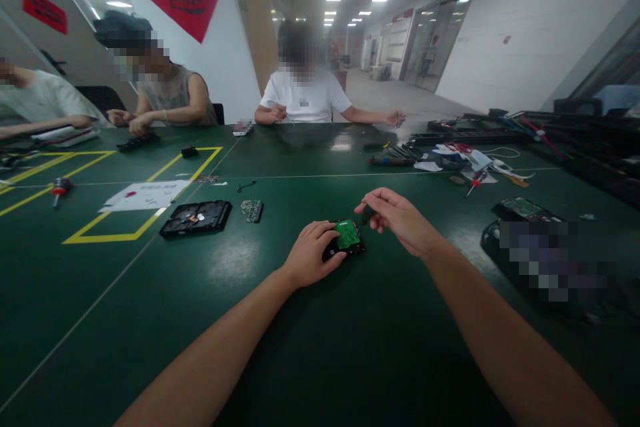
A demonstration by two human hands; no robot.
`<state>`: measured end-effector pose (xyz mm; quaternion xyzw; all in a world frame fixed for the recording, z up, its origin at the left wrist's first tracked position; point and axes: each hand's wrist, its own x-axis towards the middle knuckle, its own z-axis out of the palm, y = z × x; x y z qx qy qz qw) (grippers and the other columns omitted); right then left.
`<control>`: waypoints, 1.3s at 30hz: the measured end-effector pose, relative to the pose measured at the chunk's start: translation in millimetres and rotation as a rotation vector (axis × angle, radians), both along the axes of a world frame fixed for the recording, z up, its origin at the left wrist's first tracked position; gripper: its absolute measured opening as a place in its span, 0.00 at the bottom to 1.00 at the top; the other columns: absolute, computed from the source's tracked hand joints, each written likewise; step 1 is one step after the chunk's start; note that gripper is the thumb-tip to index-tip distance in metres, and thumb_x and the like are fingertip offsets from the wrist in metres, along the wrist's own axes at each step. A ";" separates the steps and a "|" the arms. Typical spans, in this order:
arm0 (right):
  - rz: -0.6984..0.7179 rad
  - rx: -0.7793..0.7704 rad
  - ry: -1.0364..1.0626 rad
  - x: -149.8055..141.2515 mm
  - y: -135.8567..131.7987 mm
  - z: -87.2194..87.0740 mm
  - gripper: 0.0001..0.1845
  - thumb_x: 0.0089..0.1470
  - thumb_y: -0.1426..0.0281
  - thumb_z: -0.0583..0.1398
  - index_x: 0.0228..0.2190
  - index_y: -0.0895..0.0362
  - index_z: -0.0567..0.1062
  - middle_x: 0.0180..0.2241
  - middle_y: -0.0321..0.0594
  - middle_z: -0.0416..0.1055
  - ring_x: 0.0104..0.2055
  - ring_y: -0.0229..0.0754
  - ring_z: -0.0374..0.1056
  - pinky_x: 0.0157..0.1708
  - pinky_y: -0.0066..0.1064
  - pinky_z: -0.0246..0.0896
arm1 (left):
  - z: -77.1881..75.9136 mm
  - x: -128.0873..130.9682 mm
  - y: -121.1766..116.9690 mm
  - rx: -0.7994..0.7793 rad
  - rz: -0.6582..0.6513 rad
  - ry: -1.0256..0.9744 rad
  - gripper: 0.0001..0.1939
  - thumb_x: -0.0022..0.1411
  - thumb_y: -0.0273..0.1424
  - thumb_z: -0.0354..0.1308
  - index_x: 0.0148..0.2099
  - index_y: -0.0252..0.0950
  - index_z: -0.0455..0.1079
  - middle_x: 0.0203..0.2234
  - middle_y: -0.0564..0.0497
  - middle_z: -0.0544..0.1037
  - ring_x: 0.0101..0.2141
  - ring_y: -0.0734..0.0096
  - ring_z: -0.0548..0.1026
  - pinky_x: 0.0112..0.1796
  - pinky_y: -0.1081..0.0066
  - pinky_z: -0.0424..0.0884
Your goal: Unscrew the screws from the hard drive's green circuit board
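A hard drive (349, 237) lies on the green table with its green circuit board facing up. My left hand (313, 253) grips its left side, fingers along the far edge and thumb along the near one. Above the drive's right end, my right hand (393, 219) is closed around the dark handle of a screwdriver (367, 215). The tip points down toward the board's right edge; whether it touches cannot be made out. Left of my hands are a loose small circuit board (251, 211) and a black plastic casing (196, 218).
Across the table (280, 347) sits a person in a white shirt (305, 97); two more people sit at the left. Tools and cables (465, 159) are heaped at the right, near a red-handled screwdriver (477, 181). A paper sheet (145, 195) lies within yellow tape at the left.
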<state>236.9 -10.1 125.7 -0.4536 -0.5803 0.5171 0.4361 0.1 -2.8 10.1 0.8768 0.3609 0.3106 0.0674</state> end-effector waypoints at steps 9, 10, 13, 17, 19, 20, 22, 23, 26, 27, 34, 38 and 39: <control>0.084 0.002 -0.025 1.2 -1.8 -1.2 0.17 0.63 0.55 0.63 0.45 0.54 0.75 0.36 0.37 0.72 0.27 0.35 0.70 0.22 0.28 0.61 | -2.7 -0.4 1.4 0.006 -0.002 0.007 0.22 0.66 0.44 0.63 0.58 0.41 0.71 0.57 0.41 0.74 0.59 0.49 0.71 0.61 0.44 0.65; 0.067 0.000 -0.004 1.1 -1.7 -1.3 0.16 0.62 0.56 0.64 0.44 0.54 0.74 0.39 0.38 0.73 0.29 0.36 0.72 0.24 0.28 0.63 | -2.8 -0.6 1.5 0.007 -0.003 0.011 0.22 0.67 0.44 0.63 0.58 0.40 0.71 0.57 0.41 0.74 0.59 0.49 0.71 0.61 0.44 0.65; 0.024 0.000 0.011 2.4 -0.3 -1.1 0.14 0.61 0.58 0.64 0.40 0.55 0.72 0.42 0.41 0.76 0.30 0.36 0.72 0.27 0.29 0.66 | -2.4 -0.6 1.4 0.005 -0.005 0.013 0.23 0.66 0.44 0.63 0.58 0.41 0.71 0.57 0.41 0.74 0.59 0.49 0.71 0.61 0.44 0.66; 0.045 0.022 -0.033 3.6 1.3 -0.2 0.12 0.62 0.58 0.63 0.39 0.54 0.75 0.43 0.41 0.77 0.28 0.33 0.67 0.24 0.27 0.60 | -0.9 0.0 0.4 0.007 0.002 0.013 0.22 0.66 0.44 0.63 0.58 0.41 0.71 0.57 0.42 0.74 0.59 0.49 0.70 0.61 0.44 0.66; 0.052 0.021 -0.039 2.1 1.1 -0.3 0.12 0.62 0.58 0.63 0.40 0.53 0.77 0.41 0.39 0.76 0.26 0.32 0.65 0.21 0.26 0.55 | -0.5 0.3 -0.1 0.007 0.005 0.009 0.22 0.67 0.44 0.62 0.58 0.41 0.71 0.57 0.42 0.74 0.59 0.49 0.71 0.61 0.45 0.66; 0.053 0.013 -0.038 1.0 0.8 -0.6 0.12 0.62 0.58 0.62 0.41 0.52 0.78 0.40 0.39 0.76 0.25 0.32 0.64 0.20 0.26 0.53 | -0.5 0.3 -0.2 0.006 0.006 0.006 0.22 0.67 0.44 0.62 0.58 0.41 0.71 0.57 0.42 0.74 0.59 0.49 0.71 0.61 0.45 0.66; 0.056 -0.007 -0.030 -1.4 0.0 -1.4 0.14 0.63 0.57 0.61 0.42 0.52 0.78 0.38 0.39 0.75 0.23 0.32 0.63 0.17 0.26 0.49 | -0.7 0.4 -0.1 0.004 0.008 0.001 0.22 0.67 0.44 0.62 0.58 0.41 0.71 0.57 0.42 0.75 0.59 0.49 0.71 0.61 0.45 0.66; 0.057 -0.014 -0.023 -2.4 -0.2 -1.8 0.14 0.63 0.57 0.61 0.42 0.52 0.78 0.38 0.39 0.75 0.22 0.32 0.63 0.17 0.27 0.49 | -0.9 0.4 0.1 0.003 0.008 -0.001 0.22 0.67 0.44 0.62 0.58 0.41 0.71 0.57 0.42 0.75 0.59 0.49 0.71 0.61 0.44 0.66; -0.001 -0.023 0.012 -3.1 0.3 -3.3 0.13 0.62 0.58 0.61 0.42 0.53 0.76 0.39 0.41 0.75 0.23 0.34 0.66 0.17 0.28 0.53 | -1.1 -0.1 0.5 -0.001 0.005 0.002 0.22 0.66 0.45 0.63 0.58 0.41 0.71 0.57 0.42 0.75 0.59 0.48 0.71 0.61 0.43 0.66; -0.040 -0.024 0.028 -2.7 0.9 -3.7 0.13 0.61 0.58 0.61 0.42 0.53 0.75 0.40 0.41 0.76 0.24 0.34 0.67 0.18 0.28 0.55 | -0.9 -0.3 0.5 -0.003 0.004 0.006 0.22 0.66 0.45 0.63 0.58 0.41 0.71 0.57 0.42 0.74 0.59 0.48 0.71 0.61 0.43 0.66; -0.070 0.002 0.011 -0.3 4.1 -2.5 0.11 0.60 0.61 0.62 0.40 0.53 0.73 0.43 0.42 0.78 0.27 0.36 0.68 0.24 0.29 0.60 | 0.4 -0.6 -0.1 -0.008 0.013 0.013 0.23 0.66 0.44 0.63 0.58 0.41 0.71 0.57 0.42 0.74 0.59 0.49 0.71 0.61 0.44 0.66; -0.023 0.058 -0.053 -0.9 3.0 -1.0 0.11 0.61 0.62 0.59 0.39 0.54 0.78 0.35 0.39 0.75 0.28 0.36 0.65 0.24 0.29 0.58 | 0.9 0.0 -0.1 -0.008 0.012 0.012 0.22 0.66 0.44 0.63 0.58 0.42 0.71 0.57 0.42 0.75 0.59 0.48 0.71 0.61 0.43 0.66; -0.020 0.059 -0.057 -0.9 2.9 -0.9 0.12 0.61 0.61 0.59 0.39 0.54 0.79 0.32 0.38 0.73 0.27 0.36 0.64 0.23 0.28 0.56 | 0.8 0.0 0.0 -0.007 0.012 0.012 0.22 0.66 0.44 0.63 0.58 0.42 0.71 0.57 0.42 0.75 0.59 0.48 0.71 0.61 0.43 0.66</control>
